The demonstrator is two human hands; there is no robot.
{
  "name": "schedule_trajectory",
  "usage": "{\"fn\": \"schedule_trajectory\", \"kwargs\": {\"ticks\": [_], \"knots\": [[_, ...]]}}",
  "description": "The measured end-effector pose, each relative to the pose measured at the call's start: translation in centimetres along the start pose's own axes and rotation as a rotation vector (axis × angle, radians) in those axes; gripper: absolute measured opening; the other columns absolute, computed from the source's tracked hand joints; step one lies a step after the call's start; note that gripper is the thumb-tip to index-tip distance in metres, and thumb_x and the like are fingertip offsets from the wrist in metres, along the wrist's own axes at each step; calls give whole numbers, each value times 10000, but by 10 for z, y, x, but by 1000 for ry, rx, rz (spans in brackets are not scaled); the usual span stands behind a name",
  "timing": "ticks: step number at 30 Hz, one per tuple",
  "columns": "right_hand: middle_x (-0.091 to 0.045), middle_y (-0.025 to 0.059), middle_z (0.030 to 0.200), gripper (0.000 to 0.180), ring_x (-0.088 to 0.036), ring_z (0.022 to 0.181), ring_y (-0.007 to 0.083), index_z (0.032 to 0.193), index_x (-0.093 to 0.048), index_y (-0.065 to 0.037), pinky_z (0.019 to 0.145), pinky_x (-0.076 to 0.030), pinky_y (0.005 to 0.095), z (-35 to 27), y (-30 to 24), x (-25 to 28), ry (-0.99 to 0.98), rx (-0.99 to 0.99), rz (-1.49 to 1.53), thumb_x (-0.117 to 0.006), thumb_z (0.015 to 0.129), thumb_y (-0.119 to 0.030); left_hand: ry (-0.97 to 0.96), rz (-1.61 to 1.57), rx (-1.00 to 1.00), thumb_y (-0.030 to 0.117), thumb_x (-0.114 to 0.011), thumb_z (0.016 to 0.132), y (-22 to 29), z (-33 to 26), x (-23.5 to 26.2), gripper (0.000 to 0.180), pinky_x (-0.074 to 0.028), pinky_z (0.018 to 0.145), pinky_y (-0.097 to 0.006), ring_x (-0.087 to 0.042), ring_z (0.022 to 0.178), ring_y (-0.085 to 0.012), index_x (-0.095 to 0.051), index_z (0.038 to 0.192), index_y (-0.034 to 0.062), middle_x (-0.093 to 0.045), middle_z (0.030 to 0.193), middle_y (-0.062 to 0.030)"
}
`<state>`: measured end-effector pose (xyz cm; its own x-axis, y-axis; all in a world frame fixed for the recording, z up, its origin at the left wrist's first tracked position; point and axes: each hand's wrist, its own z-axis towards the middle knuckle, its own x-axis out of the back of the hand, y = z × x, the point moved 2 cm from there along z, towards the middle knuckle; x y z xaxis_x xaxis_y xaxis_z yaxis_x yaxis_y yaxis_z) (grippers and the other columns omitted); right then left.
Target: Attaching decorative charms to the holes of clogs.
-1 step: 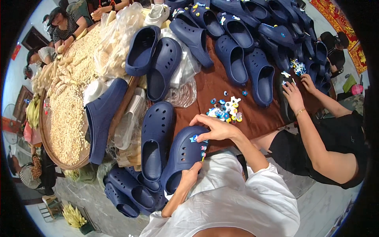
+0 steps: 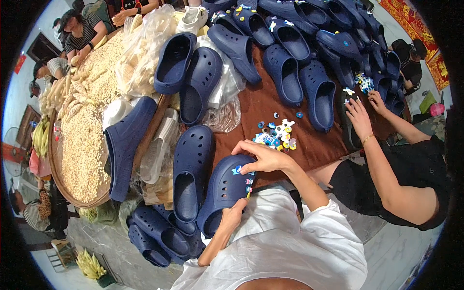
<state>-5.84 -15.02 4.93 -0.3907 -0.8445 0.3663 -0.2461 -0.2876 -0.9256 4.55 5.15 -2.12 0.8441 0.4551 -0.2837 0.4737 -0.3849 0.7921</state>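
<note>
A navy clog [image 2: 220, 183] with round vent holes rests on my lap at the table edge. My left hand [image 2: 234, 216] is closed on its side near the foot opening. My right hand [image 2: 265, 157] curves over the toe, thumb pressed against a blue-and-white shoe charm [image 2: 236, 170] and fingers on the clog's front. Small colourful charms [image 2: 249, 182] are set along the side facing me. Just left of it lies a plain navy clog [image 2: 193, 150]. Beyond my right hand, a pile of loose charms [image 2: 276, 136] lies on the brown cloth.
Many navy clogs [image 2: 295, 38] crowd the far side, some with charms. At right, a co-worker's hand [image 2: 357, 115] touches a dark clog beside more charms [image 2: 364, 83]. A round tray of pale kernels [image 2: 79, 164] stands left. More clogs [image 2: 162, 232] lie low at left.
</note>
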Motion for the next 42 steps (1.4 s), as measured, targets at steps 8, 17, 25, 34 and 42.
{"fn": "schedule_trajectory", "kwargs": {"ticks": [8, 17, 25, 34, 42], "knots": [[-590, 55, 1138, 382, -538, 1098, 166, 1090, -660, -62, 937, -428, 316, 6, 16, -7, 126, 2, 229, -820, 761, -175, -36, -373, 150, -65, -606, 790, 18, 4, -6, 269, -477, 847, -308, -600, 904, -166, -607, 1054, -16, -629, 1000, -56], [-583, 85, 1204, 165, -554, 1097, 174, 854, -685, -52, 914, -442, 314, -2, 10, -8, 210, 80, 263, -805, 741, -58, 13, -55, -17, 90, -641, 820, 35, -7, -14, 347, -456, 819, -295, -553, 948, -150, -576, 1148, -1, -581, 1073, -37], [-536, 109, 1282, 255, -543, 1139, 179, 985, -641, -38, 965, -446, 338, -11, -2, -14, 173, 104, 276, -764, 765, -2, 0, 479, -648, 31, -595, 813, 37, -17, -17, 126, -459, 710, -309, -573, 838, -154, -624, 933, 4, -622, 958, -55], [-540, 108, 1287, 530, -538, 1204, 209, 1232, -552, -8, 1048, -421, 359, -19, -10, -18, 172, 121, 502, -778, 753, -5, 100, 903, -684, 148, -629, 778, 52, -41, -18, 180, -492, 722, -382, -611, 795, -247, -641, 906, 21, -636, 851, -112], [-563, 105, 1250, 502, -547, 1171, 199, 1254, -563, -13, 1018, -421, 340, -14, -16, -25, 269, 211, 205, -763, 800, -92, 68, 724, -756, 126, -645, 788, 37, -29, -15, 127, -433, 574, -290, -552, 624, -158, -627, 873, 34, -603, 758, -34]]}}
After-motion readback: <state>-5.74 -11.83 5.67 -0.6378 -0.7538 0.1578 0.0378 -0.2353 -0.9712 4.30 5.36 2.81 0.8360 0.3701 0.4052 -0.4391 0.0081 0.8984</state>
